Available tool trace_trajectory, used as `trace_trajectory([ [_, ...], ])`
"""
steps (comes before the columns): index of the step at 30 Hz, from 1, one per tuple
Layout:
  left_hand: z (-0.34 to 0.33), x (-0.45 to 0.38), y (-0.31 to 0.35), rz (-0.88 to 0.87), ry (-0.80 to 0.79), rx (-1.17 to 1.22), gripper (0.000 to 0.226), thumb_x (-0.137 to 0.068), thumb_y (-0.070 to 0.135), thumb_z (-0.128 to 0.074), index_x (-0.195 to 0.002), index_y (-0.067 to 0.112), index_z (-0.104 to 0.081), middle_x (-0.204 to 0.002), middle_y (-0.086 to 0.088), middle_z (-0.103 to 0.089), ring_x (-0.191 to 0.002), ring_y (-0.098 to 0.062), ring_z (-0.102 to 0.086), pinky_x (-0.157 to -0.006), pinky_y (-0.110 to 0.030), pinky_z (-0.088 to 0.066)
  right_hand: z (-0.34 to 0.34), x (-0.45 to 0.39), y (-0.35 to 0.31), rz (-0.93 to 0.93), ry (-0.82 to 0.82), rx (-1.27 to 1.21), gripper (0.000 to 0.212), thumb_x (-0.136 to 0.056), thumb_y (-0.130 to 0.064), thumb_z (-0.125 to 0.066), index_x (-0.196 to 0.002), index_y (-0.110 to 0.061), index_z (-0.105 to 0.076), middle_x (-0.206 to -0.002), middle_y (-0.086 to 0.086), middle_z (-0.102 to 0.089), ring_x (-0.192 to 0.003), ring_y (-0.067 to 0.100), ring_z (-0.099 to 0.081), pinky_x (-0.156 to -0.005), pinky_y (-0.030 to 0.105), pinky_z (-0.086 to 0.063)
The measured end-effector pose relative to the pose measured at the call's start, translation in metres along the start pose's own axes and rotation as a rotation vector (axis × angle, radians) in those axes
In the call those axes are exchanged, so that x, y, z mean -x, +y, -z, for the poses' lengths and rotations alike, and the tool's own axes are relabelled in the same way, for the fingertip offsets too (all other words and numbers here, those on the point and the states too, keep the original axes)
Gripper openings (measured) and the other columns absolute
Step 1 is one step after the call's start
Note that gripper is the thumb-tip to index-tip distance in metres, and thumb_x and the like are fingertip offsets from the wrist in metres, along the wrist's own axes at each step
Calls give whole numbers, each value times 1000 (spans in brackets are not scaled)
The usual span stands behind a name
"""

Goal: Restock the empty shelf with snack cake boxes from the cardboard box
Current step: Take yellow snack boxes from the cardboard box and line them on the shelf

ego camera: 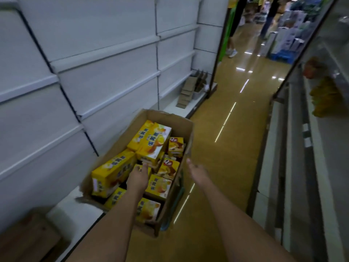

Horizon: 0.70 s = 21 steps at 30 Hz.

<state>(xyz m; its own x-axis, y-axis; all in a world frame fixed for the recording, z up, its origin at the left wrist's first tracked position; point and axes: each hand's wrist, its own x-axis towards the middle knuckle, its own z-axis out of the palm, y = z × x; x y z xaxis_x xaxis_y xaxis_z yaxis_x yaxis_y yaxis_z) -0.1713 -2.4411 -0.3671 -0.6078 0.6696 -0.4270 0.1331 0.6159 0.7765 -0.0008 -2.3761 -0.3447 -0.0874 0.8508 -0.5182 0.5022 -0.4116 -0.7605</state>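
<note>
Along the left side of the aisle stands the white shelf (105, 53), several tiers high and bare, with only some flattened cardboard pieces (190, 89) at its far end on the bottom tier. Beside it runs the glossy yellow floor (232, 148), and a second shelving unit (309, 167) closes the right side. At the far end of the aisle a person's legs (233, 35) are seen.

Next in size is the open cardboard box (186, 127). It sits at the foot of the shelf, its left part over the low bottom tier and its right part over the floor. Inside lie many yellow snack cake boxes (151, 140), piled loosely at different angles.

Both forearms are stretched forward and down from the lower edge of the view. The left hand (138, 175) is over the inside of the box, palm down, the fingers (144, 165) slightly curled and pointing at the packs; it grips nothing. The right hand (196, 170) is just beside the right wall of the cardboard box, near its top edge, with fingers straight and relaxed, holding nothing. Whether it touches the cardboard I cannot tell.
</note>
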Motion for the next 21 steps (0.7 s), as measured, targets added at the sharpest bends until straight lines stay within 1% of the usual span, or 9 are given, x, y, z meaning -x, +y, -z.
trace_trajectory([
  [2, 28, -17, -14, -12, 78, 29, 57, -101, 43, -35, -141, 4, -41, -142, -19, -45, -128, -39, -43, -105, -49, -37, -32, -2, -15, -6, -65, -4, 50, -98, -47, -41, -109, -4, -63, -106, 13, -62, -103, 28, -58, -83, 31, -45],
  [4, 51, -33, -27, -30, 149, 15, 54, -100, 41, -39, -137, 3, -45, -140, -19, -47, -126, -38, -45, -104, -48, -38, -63, -4, -27, 10, -97, -16, 46, -97, -49, -41, -97, -8, -63, -99, 13, -60, -94, 27, -57, -86, 33, -44],
  [5, 62, -41, -32, -39, 177, 10, 53, -99, 41, -42, -137, 5, -45, -141, -17, -46, -125, -37, -46, -103, -48, -40, -77, -6, -32, 18, -106, -12, 49, -96, -50, -41, -98, -7, -63, -101, 17, -61, -96, 29, -58, -91, 37, -44],
  [6, 74, -49, -37, -50, 206, 15, 51, -98, 41, -45, -137, 7, -46, -141, -15, -45, -124, -36, -47, -100, -47, -42, -92, -7, -38, 11, -118, 0, 53, -97, -50, -40, -109, -4, -63, -111, 20, -61, -104, 32, -58, -97, 41, -43],
  [8, 92, -62, -42, -83, 284, -12, 47, -95, 38, -53, -133, 9, -51, -137, -14, -49, -122, -33, -48, -96, -46, -45, -117, -7, -48, -13, -142, 37, 58, -98, -51, -36, -132, -6, -52, -135, 16, -52, -122, 33, -50, -104, 46, -39],
  [11, 116, -82, -54, -85, 382, -113, 47, -88, 37, -61, -127, 12, -55, -128, -13, -53, -118, -33, -49, -91, -48, -46, -155, -10, -59, -36, -191, 63, 58, -100, -50, -33, -141, -10, -41, -145, 12, -42, -130, 33, -43, -106, 48, -36],
  [13, 124, -90, -62, -54, 348, -156, 53, -85, 44, -63, -129, 15, -52, -127, -13, -51, -120, -34, -45, -92, -50, -45, -176, -11, -62, -52, -216, 69, 58, -100, -48, -33, -143, -8, -38, -145, 16, -42, -130, 34, -43, -107, 50, -36],
  [17, 125, -107, -82, 44, 170, -223, 73, -84, 59, -57, -139, 14, -39, -133, -18, -46, -125, -38, -40, -102, -50, -38, -215, -13, -64, -70, -267, 97, 61, -100, -48, -31, -148, -10, -28, -150, 11, -35, -133, 32, -40, -108, 47, -34],
  [21, 123, -121, -90, 103, 84, -280, 77, -88, 60, -48, -143, 9, -30, -140, -19, -42, -133, -38, -30, -107, -47, -31, -237, -18, -63, -52, -296, 119, 57, -101, -44, -32, -143, -6, -34, -144, 12, -41, -129, 31, -43, -100, 39, -41],
])
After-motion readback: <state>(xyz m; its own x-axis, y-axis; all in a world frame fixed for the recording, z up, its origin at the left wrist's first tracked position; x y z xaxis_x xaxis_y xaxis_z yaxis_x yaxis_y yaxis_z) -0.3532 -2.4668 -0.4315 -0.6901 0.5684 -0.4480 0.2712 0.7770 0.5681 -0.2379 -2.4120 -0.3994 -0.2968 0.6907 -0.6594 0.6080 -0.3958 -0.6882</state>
